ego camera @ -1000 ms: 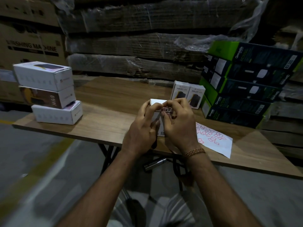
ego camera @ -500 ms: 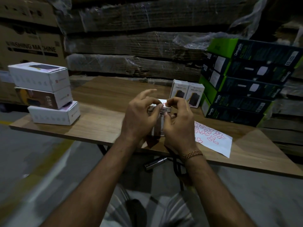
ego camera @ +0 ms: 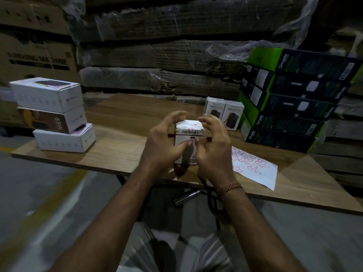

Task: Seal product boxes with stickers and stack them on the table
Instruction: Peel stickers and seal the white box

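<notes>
At frame centre, a small white box (ego camera: 188,142) stands upright over the wooden tabletop (ego camera: 121,118), a red-outlined sticker (ego camera: 190,130) folded over its top front edge. Left hand (ego camera: 165,142) grips its left side, thumb pressed on the front; right hand (ego camera: 214,148) holds the right side, fingers curled above. Sticker sheet (ego camera: 255,165) lies lower right; three stacked boxes (ego camera: 53,114) sit left.
</notes>
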Demonstrator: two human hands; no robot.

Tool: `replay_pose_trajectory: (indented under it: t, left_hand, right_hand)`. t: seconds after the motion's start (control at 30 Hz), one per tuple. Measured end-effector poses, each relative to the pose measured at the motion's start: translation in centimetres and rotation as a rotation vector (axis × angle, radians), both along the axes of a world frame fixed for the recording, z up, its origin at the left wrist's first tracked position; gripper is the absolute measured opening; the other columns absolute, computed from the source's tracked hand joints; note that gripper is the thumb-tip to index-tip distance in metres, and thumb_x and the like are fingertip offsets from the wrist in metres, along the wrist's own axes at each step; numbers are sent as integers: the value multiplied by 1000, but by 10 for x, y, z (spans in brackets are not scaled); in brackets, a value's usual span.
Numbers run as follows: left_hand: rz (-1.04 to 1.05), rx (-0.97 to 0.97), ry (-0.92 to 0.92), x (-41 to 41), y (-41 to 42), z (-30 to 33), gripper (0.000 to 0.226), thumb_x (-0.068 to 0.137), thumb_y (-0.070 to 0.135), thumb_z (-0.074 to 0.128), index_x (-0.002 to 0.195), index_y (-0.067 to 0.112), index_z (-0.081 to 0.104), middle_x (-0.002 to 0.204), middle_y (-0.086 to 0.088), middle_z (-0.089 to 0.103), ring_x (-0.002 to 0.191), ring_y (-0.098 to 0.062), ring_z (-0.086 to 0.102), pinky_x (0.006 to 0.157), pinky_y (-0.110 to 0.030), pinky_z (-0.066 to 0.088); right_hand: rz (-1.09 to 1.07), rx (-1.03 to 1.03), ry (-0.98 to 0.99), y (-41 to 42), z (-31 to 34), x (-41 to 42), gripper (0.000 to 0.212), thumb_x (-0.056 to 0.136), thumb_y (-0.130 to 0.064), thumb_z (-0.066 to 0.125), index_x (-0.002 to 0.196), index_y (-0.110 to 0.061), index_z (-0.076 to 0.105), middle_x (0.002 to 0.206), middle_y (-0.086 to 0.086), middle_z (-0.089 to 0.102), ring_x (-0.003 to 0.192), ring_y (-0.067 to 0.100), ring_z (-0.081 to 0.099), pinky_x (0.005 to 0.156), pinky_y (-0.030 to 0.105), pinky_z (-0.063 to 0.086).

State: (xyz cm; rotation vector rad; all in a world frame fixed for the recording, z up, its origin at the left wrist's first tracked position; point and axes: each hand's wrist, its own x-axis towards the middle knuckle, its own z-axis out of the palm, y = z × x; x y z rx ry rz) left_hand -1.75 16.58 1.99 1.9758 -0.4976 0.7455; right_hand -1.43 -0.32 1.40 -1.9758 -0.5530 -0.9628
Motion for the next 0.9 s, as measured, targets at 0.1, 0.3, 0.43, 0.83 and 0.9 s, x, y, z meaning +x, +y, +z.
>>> replay_pose_trajectory:
  t: [0.1, 0.3, 0.43, 0.83, 0.9]
  left_hand:
    - [3, 40, -58, 0, -2, -10, 69, 95, 22, 81, 158, 25, 51, 160, 3, 53, 148, -7, 48, 116, -37, 50]
    - [16, 18, -80, -3, -10, -26, 68, 101, 16, 73, 163, 24, 44, 172, 0, 34, 156, -1, 31, 121, -17, 36]
    - [47, -67, -87, -3, -15, -24, 49, 106, 26, 67, 154, 25, 57, 168, 1, 43, 152, -3, 41, 116, -29, 49]
    - [246, -200, -89, -8, -36, -13, 51, 100, 36, 75, 147, 19, 63, 135, 4, 72, 117, 2, 67, 91, -12, 56]
    - [233, -175, -80, -9, -34, -14, 54, 102, 32, 73, 152, 18, 58, 135, 7, 70, 114, 13, 63, 90, -5, 51]
  right_hand:
    - [-30, -42, -60, 0, -4, 1, 42, 92, 6, 69, 129, -13, 64, 153, 1, 51, 144, 9, 46, 110, 31, 52]
    - [-50, -34, -73, 3, -13, -1, 44, 92, 8, 69, 133, -7, 65, 146, 7, 58, 137, 14, 54, 109, 22, 49]
    - [-52, -26, -69, 1, -13, -1, 46, 93, 5, 69, 137, -7, 62, 145, 7, 59, 139, 17, 55, 110, 38, 51]
    - [-50, 61, -29, 0, -11, -5, 52, 88, 6, 70, 136, -12, 60, 135, 4, 61, 122, 15, 64, 97, 36, 59]
    - [-45, 74, -19, -1, -10, -6, 53, 88, 6, 70, 136, -12, 60, 135, 3, 60, 122, 14, 64, 97, 35, 60]
